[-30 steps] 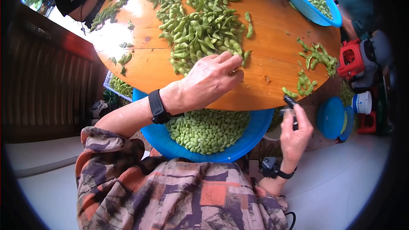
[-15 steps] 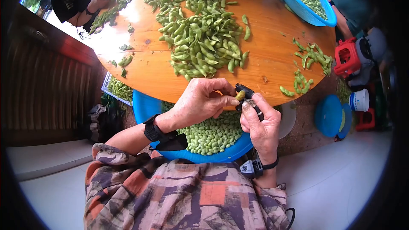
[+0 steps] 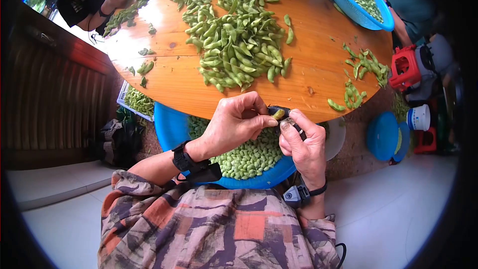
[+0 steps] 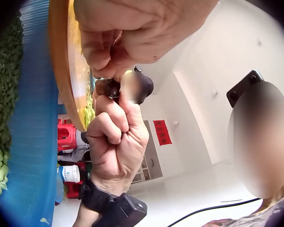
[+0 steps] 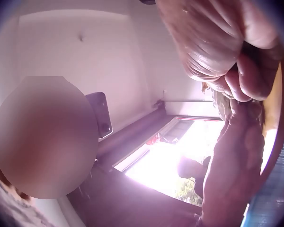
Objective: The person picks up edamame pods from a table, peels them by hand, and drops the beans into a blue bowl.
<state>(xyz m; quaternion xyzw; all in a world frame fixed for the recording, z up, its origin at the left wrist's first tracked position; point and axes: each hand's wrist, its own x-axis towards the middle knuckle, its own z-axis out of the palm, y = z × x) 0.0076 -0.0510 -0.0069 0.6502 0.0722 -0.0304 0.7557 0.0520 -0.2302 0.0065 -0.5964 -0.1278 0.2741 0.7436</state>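
Over the near edge of the round wooden table [image 3: 174,84], both hands meet. My left hand [image 3: 231,122] pinches a yellowish-green bean pod [image 3: 279,114] between thumb and fingers. The right hand [image 3: 306,144] grips a small black tool [image 3: 285,111], thumb along it, with its end against the pod. The fingers cover much of the tool, so I cannot tell its kind. Below sits a large blue basin [image 3: 163,127] of shelled green beans [image 3: 249,157]. A heap of green pods [image 3: 234,50] covers the table's middle. In the left wrist view, the right hand [image 4: 116,137] has curled fingers.
A blue basket [image 3: 343,2] of shelled beans stands at the table's far right. Small groups of pods [image 3: 368,65] lie near the right edge. Two people sit across the table. Red stools [image 3: 403,67], a white bucket [image 3: 419,118] and blue basins [image 3: 383,134] stand right.
A second ago the left hand was at the pod heap and the right hand lower right with the tool. Both came together at the table edge, a pod now pinched in the left.
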